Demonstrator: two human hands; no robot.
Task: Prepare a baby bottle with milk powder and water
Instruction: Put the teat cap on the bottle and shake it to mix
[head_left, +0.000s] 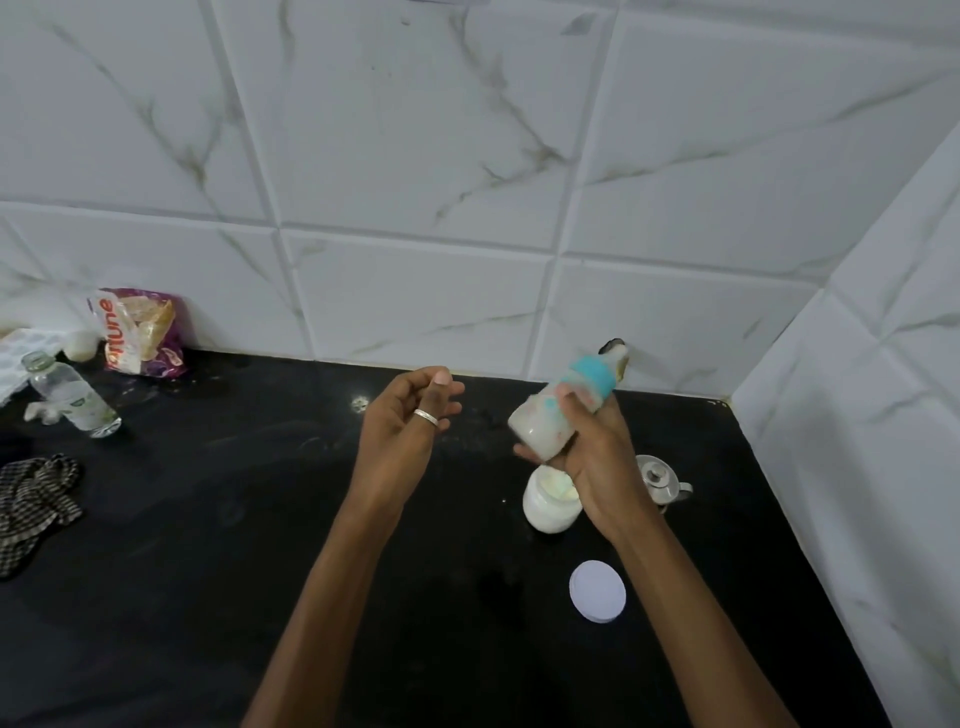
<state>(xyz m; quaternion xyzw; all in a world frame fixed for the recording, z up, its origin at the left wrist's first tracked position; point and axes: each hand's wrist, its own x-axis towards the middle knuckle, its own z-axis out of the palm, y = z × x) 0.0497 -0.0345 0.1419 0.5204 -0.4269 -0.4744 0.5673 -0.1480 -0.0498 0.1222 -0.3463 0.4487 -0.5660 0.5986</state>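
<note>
Above the black countertop (260, 519), toward its back right corner, grips the baby bottle (545, 423) in the right hand (597, 462), fingers curled round the lower body and the bottle off the surface. Holds it tilted, blue collar and teat end pointing up and away toward the tiled wall (415, 156). Shows milky white contents through the bottle's side, though blurred. Carries the left hand (405, 421) just left of the bottle and apart from it, fingers loosely curled and released, grasping nothing, with a silver ring (427, 417) on one finger. Has an open white jar (548, 512) of pale powder standing on the counter directly below the right hand, and its round white lid (597, 591) lying flat nearer the camera, apart from the jar. Has a small steel lidded pot (662, 480) just right of the jar, partly hidden behind the right wrist. Has, well apart at far left, a clear plastic bottle (72, 395), a purple-and-white packet (143, 332) against the wall, and a crumpled checked cloth (36, 504) at the counter's left edge.
</note>
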